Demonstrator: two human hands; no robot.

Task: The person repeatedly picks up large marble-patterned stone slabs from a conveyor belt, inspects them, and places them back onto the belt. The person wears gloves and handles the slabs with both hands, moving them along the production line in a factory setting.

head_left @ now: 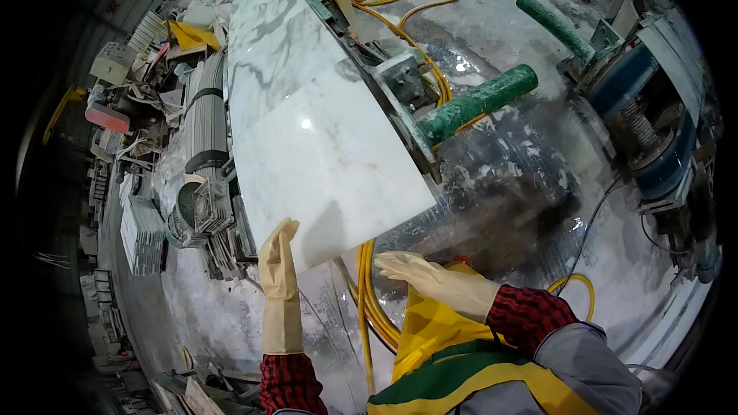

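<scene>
A white marble slab with a glossy face lies at the near end of a long stand, its near corner pointing toward me. Beyond it lies another white slab with stronger grey veins. My left hand, in a cream rubber glove, is at the slab's near left edge with fingers extended upward. Whether it touches the edge I cannot tell. My right hand, gloved alike, hovers below the slab's near right edge, apart from it, fingers stretched to the left and holding nothing.
Green rollers stick out right of the stand. Yellow hoses run across the wet floor beneath the slab. A blue round machine part stands at the right. Stacked pale tiles and cluttered equipment line the left.
</scene>
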